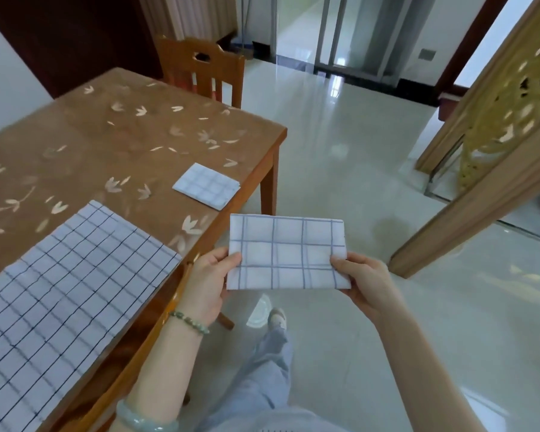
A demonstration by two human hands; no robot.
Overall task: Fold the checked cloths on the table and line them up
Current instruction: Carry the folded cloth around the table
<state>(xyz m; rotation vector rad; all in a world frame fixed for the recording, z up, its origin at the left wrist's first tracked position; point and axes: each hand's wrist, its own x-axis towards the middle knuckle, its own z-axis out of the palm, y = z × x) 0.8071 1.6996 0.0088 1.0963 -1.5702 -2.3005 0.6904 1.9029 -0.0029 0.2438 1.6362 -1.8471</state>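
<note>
A folded white cloth with blue checks (287, 252) hangs in the air to the right of the table, above the floor. My left hand (211, 280) pinches its lower left corner and my right hand (360, 283) pinches its lower right corner. Another small folded checked cloth (207, 185) lies on the wooden table (106, 145) near its right edge. A large unfolded cloth with dark checks (60, 291) lies spread flat at the near left of the table and reaches over its front edge.
A wooden chair (205, 71) stands at the table's far end. Shiny tiled floor (356, 182) spreads to the right, with a carved wooden screen (496, 145) at the far right. My leg and shoe (276, 319) show below the held cloth.
</note>
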